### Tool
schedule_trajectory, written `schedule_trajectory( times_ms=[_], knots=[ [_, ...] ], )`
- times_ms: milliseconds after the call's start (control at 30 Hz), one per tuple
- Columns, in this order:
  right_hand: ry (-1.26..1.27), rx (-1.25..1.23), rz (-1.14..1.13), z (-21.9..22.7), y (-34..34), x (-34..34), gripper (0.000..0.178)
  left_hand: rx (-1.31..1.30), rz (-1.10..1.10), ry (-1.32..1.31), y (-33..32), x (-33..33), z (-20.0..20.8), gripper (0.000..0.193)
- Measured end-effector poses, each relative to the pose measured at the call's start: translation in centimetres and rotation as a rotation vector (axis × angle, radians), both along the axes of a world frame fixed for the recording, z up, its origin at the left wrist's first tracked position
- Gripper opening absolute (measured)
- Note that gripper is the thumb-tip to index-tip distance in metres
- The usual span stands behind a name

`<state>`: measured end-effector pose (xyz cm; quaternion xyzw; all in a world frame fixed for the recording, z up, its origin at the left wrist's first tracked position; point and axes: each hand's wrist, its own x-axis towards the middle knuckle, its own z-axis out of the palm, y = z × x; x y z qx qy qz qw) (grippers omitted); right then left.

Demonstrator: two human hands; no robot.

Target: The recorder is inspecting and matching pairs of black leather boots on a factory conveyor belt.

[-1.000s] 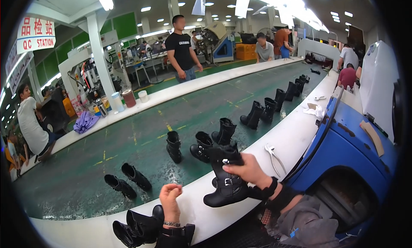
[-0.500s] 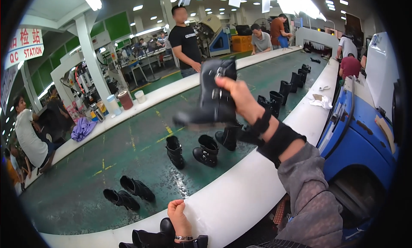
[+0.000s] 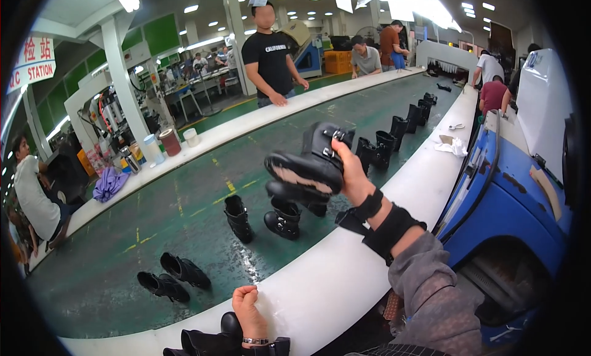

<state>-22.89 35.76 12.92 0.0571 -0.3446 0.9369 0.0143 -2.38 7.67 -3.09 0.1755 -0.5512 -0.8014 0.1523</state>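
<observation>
My right hand (image 3: 353, 173) is closed round the shaft of a black buckled boot (image 3: 314, 156), held up over the green conveyor belt (image 3: 203, 226). The boot's underside faces me, showing a pale, uncovered patch inside the black rim. Another black toe shape shows just below it; I cannot tell whether it is held too. My left hand (image 3: 249, 313) is curled into a fist above the white ledge (image 3: 308, 294), with nothing visible in it. Black boots (image 3: 212, 340) lie beside that wrist at the lower edge, partly cut off.
Several black boots (image 3: 238, 218) stand or lean on the belt, with a row (image 3: 399, 131) farther right. Tubs (image 3: 170, 141) and a purple cloth (image 3: 111, 183) rest on the far ledge. A blue machine (image 3: 492, 226) stands at right. A person in black (image 3: 268, 57) faces the belt.
My right hand has lowered the boot and tilted it, so its underside now shows. My left hand stays a fist near the ledge. The person in black has both arms apart now.
</observation>
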Motion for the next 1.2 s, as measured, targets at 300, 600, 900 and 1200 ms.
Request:
schedule_trajectory(
  times_ms=[300,600,900,1200],
  knots=[
    [-0.200,-0.283,0.035,-1.0,-2.2,5.0,0.042,-0.500,-0.399,0.411,10.0,0.9,10.3,0.080],
    [-0.318,-0.311,-0.197,-1.9,2.1,7.9,0.044,-1.218,-0.368,0.569,17.8,-1.6,15.3,0.095],
    [-0.181,-0.262,-0.167,-5.8,7.5,7.8,0.046,-1.063,-0.455,0.634,20.8,-4.1,13.8,0.087],
    [-0.083,0.074,-0.214,-4.1,7.4,10.9,0.035,-0.741,-1.039,-0.007,9.5,-1.2,5.3,0.049]
  ],
)
